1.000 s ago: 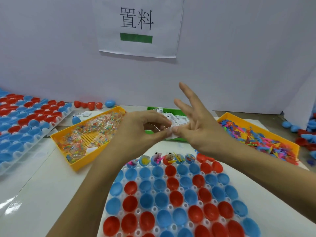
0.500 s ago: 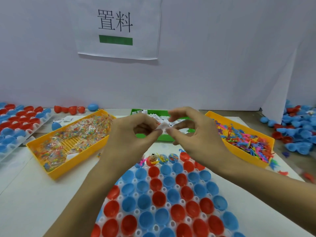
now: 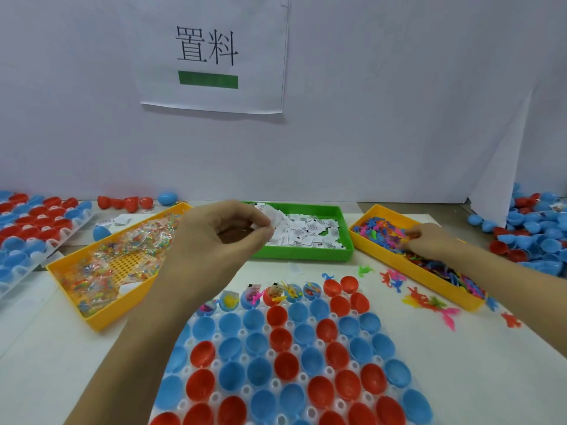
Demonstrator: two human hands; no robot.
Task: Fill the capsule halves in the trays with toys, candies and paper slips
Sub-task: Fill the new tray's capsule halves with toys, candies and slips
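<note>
The left hand hangs above the near edge of the green tray, thumb and fingertips pinching a white paper slip (possibly more than one; the fold hides that). The right hand is down in the yellow toy tray to its own side, fingers curled into the heap of small plastic toy figures; whether it has one pinched already cannot be told, since the fingertips are buried among them.

The step in hand looks like gathering one slip and one toy for the next capsule half. Just below and toward the person from the left hand sits the capsule tray: its far row holds a few filled halves, and beside them, toward the right hand, two red halves look empty.

To do this well, the person would want the right hand to lift out a single figure, shaking off any tangled neighbours over the tray so that no more join the stray toys lying between the right forearm and the capsule tray. The slip should go in folded, pressed low into the cup so it cannot spring out. The candy tray, outward of the left forearm, holds wrapped candies still needed for each cup. Working along the row in order should keep any cup from being skipped.
</note>
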